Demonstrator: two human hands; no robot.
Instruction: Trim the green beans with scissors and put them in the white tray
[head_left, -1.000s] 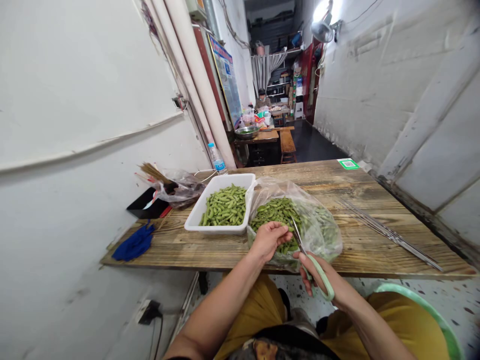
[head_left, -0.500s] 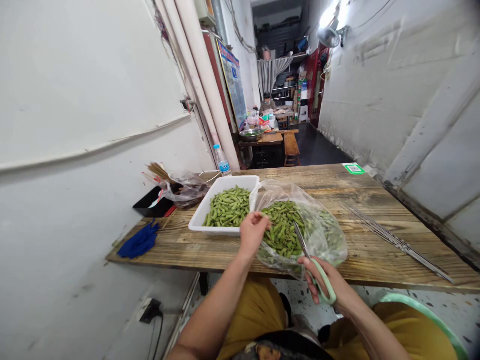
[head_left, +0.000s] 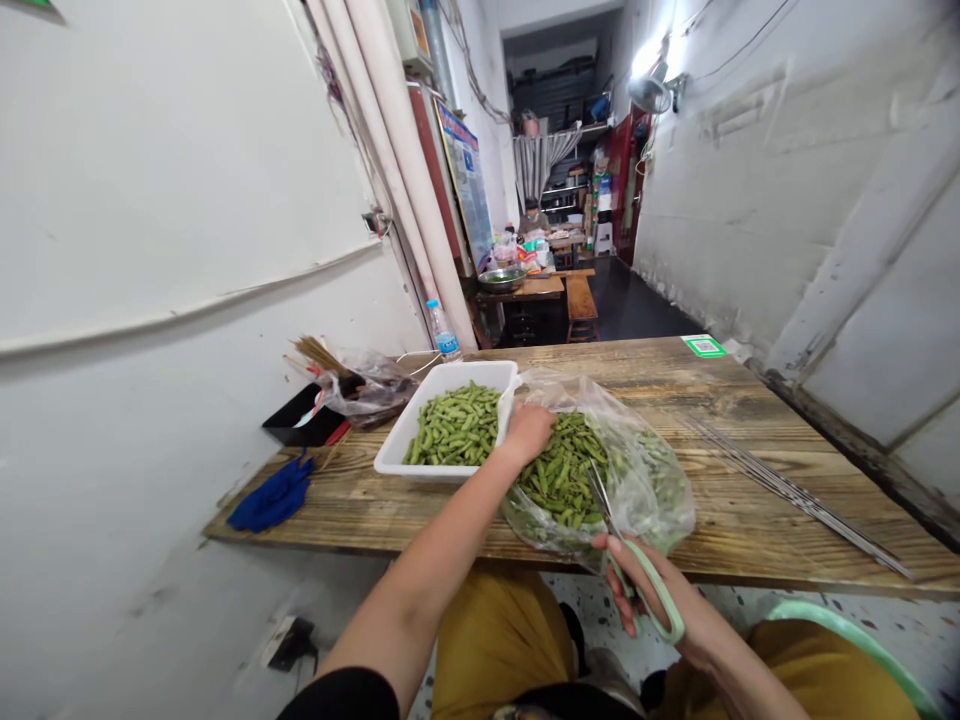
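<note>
My left hand [head_left: 529, 430] reaches into a clear plastic bag [head_left: 645, 470] full of green bean pods [head_left: 562, 480], its fingers curled down among the pods at the bag's mouth. My right hand [head_left: 649, 595] sits at the table's near edge, closed round the pale green handles of scissors [head_left: 634, 560] whose blades point up toward the bag. A white tray [head_left: 397, 455] holding more green pods [head_left: 456, 425] stands just left of the bag, beside my left hand.
A wooden table [head_left: 750, 510] runs along a white wall. A blue cloth [head_left: 271, 496], a black tray [head_left: 300, 420], a bag with sticks [head_left: 360, 385] and a water bottle [head_left: 445, 333] lie at left. Metal skewers [head_left: 795, 490] lie at right. A green tub [head_left: 855, 640] sits by my knee. A person sits far back.
My left hand has moved forward from the bag's near side to its mouth next to the white tray. My right hand with the scissors has dropped slightly lower.
</note>
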